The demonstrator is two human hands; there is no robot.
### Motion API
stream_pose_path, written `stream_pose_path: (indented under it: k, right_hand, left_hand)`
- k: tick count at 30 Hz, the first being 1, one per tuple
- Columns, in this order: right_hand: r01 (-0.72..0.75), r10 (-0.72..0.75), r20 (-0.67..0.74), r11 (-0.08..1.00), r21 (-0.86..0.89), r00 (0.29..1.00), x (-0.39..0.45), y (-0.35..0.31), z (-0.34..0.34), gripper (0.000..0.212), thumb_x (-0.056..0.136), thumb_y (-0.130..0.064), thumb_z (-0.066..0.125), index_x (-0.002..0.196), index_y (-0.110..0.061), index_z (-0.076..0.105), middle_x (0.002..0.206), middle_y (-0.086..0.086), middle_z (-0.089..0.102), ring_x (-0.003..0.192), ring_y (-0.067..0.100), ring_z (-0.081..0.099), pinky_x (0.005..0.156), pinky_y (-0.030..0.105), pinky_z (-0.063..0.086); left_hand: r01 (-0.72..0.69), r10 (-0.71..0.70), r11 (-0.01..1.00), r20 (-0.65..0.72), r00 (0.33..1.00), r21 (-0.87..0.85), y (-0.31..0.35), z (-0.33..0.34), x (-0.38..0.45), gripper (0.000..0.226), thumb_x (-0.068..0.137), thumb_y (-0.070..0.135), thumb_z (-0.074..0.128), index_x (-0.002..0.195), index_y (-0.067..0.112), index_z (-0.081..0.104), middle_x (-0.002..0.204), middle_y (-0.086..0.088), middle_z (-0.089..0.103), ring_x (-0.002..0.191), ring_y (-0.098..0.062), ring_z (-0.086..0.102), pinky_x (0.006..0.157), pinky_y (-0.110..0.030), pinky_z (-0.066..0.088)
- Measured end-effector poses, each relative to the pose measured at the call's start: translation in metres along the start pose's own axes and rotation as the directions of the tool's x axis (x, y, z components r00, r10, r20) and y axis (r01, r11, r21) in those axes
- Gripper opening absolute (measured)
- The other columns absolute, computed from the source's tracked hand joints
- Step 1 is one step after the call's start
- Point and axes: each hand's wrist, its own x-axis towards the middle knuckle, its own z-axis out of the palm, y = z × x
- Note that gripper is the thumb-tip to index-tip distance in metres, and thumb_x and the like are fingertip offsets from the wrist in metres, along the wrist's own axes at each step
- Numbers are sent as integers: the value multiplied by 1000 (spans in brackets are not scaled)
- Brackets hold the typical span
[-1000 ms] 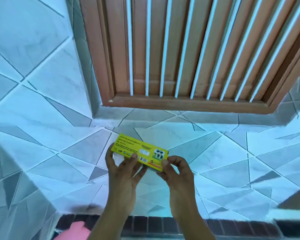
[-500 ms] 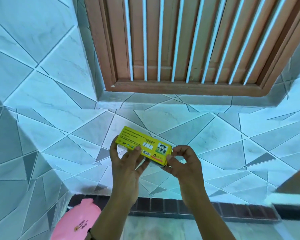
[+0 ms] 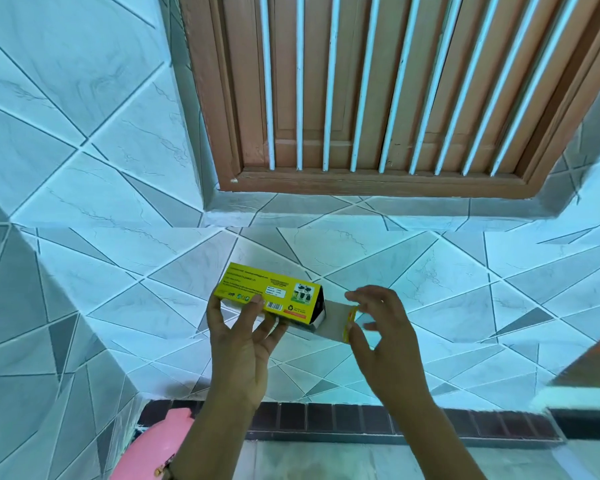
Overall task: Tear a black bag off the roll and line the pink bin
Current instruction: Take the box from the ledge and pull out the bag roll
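Yellow printed cardboard box (image 3: 269, 294), held mid-air before the tiled wall (image 3: 84, 168): left hand (image 3: 245, 336) grips it, right hand (image 3: 378, 327) pinches its opened end flap (image 3: 340, 322) (contents hidden). Pink plastic bin (image 3: 149, 452) below left, cut off.

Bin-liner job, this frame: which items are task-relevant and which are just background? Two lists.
Belongs to the job:
- yellow bag box, end flap pulled open
- left hand, holding the box
- right hand, pinching the flap
- pink bin, bottom left, partly out of frame

Just background:
- wooden louvred window
- tiled wall
- dark brick strip along the floor
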Motion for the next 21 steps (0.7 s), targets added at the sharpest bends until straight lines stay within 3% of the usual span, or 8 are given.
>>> stream_pose_path:
  k: [2, 5, 10, 16, 18, 21]
  right_hand:
    - [192, -195, 16, 948, -254, 981, 0, -1, 8, 53, 76, -2, 54, 120, -31, 53, 124, -3, 53, 112, 9, 48, 89, 17, 42]
    - [349, -354, 72, 830, -434, 932, 4, -6, 15, 52, 70, 0, 56, 116, -23, 61, 112, 3, 63, 106, 17, 47, 84, 30, 45]
    - [332, -345, 33, 868, -370, 938, 2, -2, 25, 29, 78, -6, 55, 101, -20, 65, 101, -4, 66, 100, 13, 49, 83, 23, 38]
    - [159, -148, 93, 980, -124, 985, 6, -11, 30, 19, 84, -23, 46, 83, -25, 66, 76, -18, 63, 79, 4, 49, 69, 23, 42]
    - [-4, 6, 95, 1000, -26, 995, 8, -13, 31, 18, 84, -22, 50, 90, -29, 66, 72, -19, 62, 79, 7, 53, 68, 18, 42]
    - [-218, 200, 182, 972, 87, 963, 13, -9, 32, 42, 83, -9, 58, 116, -34, 55, 77, -12, 64, 79, 6, 58, 71, 12, 45]
  left_hand:
    - [15, -15, 1000, -22, 1000, -5, -1, -2, 2, 54, 85, 3, 56, 130, 26, 40, 111, -13, 58, 82, -31, 64, 80, -48, 56]
    - [29, -31, 999, -47, 998, -27, -1, -4, 6, 55, 85, 4, 57, 131, 27, 39, 116, -16, 58, 82, -31, 66, 79, -49, 56]
    - [15, -15, 1000, -59, 998, -2, 3, -5, 15, 54, 83, 3, 60, 126, 31, 42, 115, -13, 60, 89, -35, 64, 84, -53, 53]
    - [-9, 11, 999, -36, 999, 47, 2, -4, 22, 57, 83, 1, 61, 127, 33, 42, 104, -7, 67, 99, -38, 61, 92, -57, 48]
    - [-26, 27, 998, -15, 1000, 57, 4, -3, 24, 57, 83, 1, 61, 128, 33, 42, 102, -6, 69, 101, -39, 62, 92, -57, 48]
    - [-39, 40, 997, -15, 999, 73, 8, -1, 27, 57, 84, 2, 60, 127, 34, 42, 103, -8, 69, 97, -36, 63, 92, -57, 48]
